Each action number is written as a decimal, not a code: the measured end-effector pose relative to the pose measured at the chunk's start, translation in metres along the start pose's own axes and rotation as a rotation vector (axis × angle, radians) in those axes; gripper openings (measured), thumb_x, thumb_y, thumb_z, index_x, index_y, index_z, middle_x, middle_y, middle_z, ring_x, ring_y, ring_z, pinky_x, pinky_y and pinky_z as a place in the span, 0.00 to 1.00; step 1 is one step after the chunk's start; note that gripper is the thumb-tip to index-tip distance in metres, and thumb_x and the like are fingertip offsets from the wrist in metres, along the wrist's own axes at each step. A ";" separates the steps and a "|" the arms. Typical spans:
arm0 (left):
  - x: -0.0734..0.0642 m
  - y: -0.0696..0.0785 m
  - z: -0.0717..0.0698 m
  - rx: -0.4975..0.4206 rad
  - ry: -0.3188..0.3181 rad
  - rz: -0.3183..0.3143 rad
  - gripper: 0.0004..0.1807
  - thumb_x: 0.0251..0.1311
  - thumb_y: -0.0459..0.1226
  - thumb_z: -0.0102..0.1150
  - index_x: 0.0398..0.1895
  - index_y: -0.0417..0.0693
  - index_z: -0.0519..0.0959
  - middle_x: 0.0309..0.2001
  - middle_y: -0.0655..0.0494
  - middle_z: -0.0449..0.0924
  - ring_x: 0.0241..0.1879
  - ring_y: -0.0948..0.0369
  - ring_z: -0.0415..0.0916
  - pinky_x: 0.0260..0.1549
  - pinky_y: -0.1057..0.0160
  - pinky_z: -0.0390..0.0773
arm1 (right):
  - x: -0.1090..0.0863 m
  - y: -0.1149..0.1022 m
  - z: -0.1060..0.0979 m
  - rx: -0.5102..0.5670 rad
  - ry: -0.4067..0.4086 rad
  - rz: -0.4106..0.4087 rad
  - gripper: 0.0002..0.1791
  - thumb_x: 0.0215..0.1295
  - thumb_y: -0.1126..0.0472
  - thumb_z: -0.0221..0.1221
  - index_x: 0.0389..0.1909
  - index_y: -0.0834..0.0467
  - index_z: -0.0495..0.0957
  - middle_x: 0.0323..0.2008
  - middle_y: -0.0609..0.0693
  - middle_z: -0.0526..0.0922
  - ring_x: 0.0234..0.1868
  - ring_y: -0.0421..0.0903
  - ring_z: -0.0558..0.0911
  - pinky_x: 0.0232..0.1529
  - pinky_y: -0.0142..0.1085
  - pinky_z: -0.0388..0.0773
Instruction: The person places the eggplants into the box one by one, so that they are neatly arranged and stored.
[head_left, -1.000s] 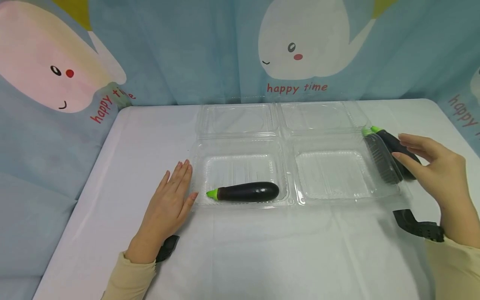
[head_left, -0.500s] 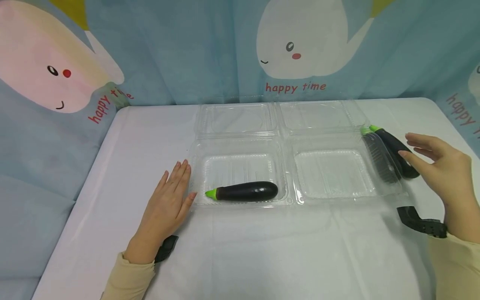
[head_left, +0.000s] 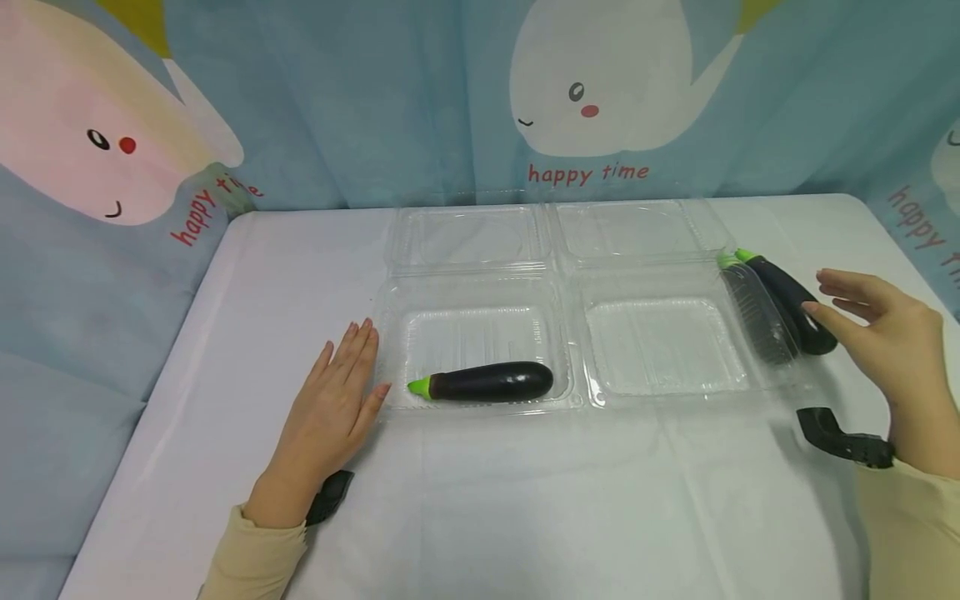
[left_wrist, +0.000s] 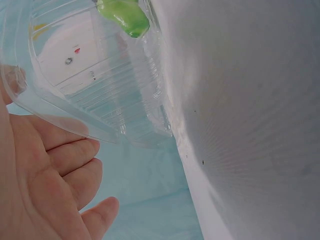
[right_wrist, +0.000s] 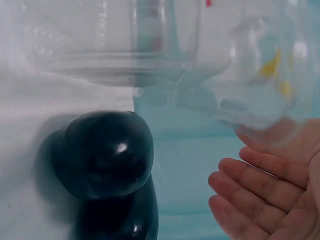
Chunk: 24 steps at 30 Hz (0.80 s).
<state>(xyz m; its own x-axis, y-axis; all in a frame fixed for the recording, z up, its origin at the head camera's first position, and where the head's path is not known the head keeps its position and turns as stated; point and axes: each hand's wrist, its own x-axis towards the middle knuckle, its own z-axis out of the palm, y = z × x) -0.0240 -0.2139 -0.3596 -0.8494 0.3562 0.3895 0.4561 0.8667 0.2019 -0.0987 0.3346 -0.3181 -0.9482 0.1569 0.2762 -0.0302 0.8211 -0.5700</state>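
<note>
Two clear plastic clamshell boxes stand side by side with lids folded back. In the left box (head_left: pixel 480 329) lies a dark eggplant (head_left: pixel 491 382) with a green stem end, which also shows in the left wrist view. My left hand (head_left: pixel 327 408) lies flat, straight fingers at that box's left rim. Past the right side of the right box (head_left: pixel 663 350), another eggplant (head_left: pixel 791 304) lies slanted, with a further dark one seen through the plastic. My right hand (head_left: pixel 881 333) hovers just right of these, thumb and fingers apart, holding nothing; the right wrist view shows its loosely bent fingers (right_wrist: pixel 245 185).
The white-covered table (head_left: pixel 525 508) ends at the back against a blue curtain (head_left: pixel 360 100) printed with cartoon figures. Both lids (head_left: pixel 472 237) lie toward that curtain. Black straps (head_left: pixel 843 440) circle both wrists.
My right hand has shifted a little to the right, so more of the eggplant's thick end shows. My left hand and the boxes keep their places; the head view has drifted slightly.
</note>
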 end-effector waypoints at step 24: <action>0.005 -0.001 0.003 -0.026 -0.060 -0.019 0.38 0.73 0.55 0.23 0.69 0.29 0.55 0.70 0.38 0.54 0.70 0.48 0.49 0.67 0.47 0.48 | 0.006 -0.048 0.001 0.196 0.153 -0.167 0.20 0.57 0.69 0.64 0.52 0.68 0.77 0.51 0.40 0.80 0.47 0.22 0.73 0.56 0.25 0.68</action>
<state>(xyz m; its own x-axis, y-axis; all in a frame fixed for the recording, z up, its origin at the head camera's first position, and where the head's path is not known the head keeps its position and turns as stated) -0.0294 -0.2118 -0.3608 -0.8719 0.3606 0.3313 0.4457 0.8645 0.2321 -0.1038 0.2953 -0.2899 -0.8667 0.1219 0.4838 -0.2561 0.7235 -0.6411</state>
